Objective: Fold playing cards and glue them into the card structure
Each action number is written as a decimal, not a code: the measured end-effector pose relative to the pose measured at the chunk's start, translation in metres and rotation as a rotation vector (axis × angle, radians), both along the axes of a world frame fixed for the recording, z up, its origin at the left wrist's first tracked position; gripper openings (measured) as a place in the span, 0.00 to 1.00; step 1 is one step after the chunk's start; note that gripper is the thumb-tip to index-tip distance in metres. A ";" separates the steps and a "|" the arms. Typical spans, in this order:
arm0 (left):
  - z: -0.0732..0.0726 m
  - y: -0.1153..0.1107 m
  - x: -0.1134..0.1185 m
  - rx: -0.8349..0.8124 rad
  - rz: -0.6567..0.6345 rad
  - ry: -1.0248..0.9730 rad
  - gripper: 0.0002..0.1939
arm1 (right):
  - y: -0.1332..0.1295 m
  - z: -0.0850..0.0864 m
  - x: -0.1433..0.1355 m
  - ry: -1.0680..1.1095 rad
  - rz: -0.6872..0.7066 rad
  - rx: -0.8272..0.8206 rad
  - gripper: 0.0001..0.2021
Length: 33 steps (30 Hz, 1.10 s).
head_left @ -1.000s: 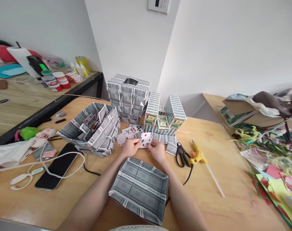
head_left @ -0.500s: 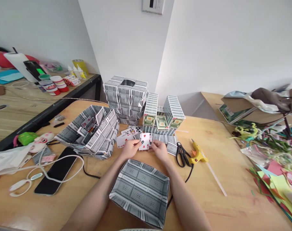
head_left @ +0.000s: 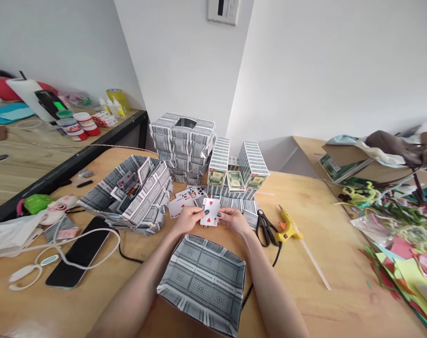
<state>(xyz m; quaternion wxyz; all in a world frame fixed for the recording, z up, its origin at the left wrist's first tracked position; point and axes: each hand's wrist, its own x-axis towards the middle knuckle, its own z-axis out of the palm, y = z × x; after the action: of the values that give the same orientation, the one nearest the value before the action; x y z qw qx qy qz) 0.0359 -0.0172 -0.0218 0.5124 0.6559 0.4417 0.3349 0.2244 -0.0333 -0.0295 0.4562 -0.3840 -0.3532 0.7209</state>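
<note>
My left hand (head_left: 191,218) pinches the left side of a two of hearts card (head_left: 210,210), its face toward me. At the card's right edge, my right hand (head_left: 233,219) has its fingers closed on the same card. An open tray made of patterned cards (head_left: 202,277) lies between my forearms. Loose playing cards (head_left: 180,206) are spread just beyond my left hand. To the left stands a card-built basket (head_left: 132,192) with more card pieces inside. Behind my hands are stacked card boxes (head_left: 236,180).
A tall card-built box (head_left: 185,148) stands at the back. Black scissors (head_left: 266,227) and a yellow glue gun (head_left: 289,226) with a clear stick lie right of my hands. A phone (head_left: 78,253) and white cable (head_left: 116,249) are at left. Colored paper (head_left: 399,267) piles up far right.
The two of hearts has come slightly lower and nearer to me, and it now covers the second card that showed at its right edge. Both hands moved down a little with it.
</note>
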 end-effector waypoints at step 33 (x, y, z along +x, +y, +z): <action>0.003 -0.001 0.016 -0.318 0.096 -0.398 0.19 | -0.008 0.003 -0.033 -0.475 -0.102 0.330 0.13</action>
<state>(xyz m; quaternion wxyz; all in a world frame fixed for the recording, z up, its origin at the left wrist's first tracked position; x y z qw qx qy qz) 0.0521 -0.0184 -0.0192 0.6694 0.4666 0.4099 0.4077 0.1911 -0.0412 -0.0267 0.4525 -0.4799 -0.5427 0.5200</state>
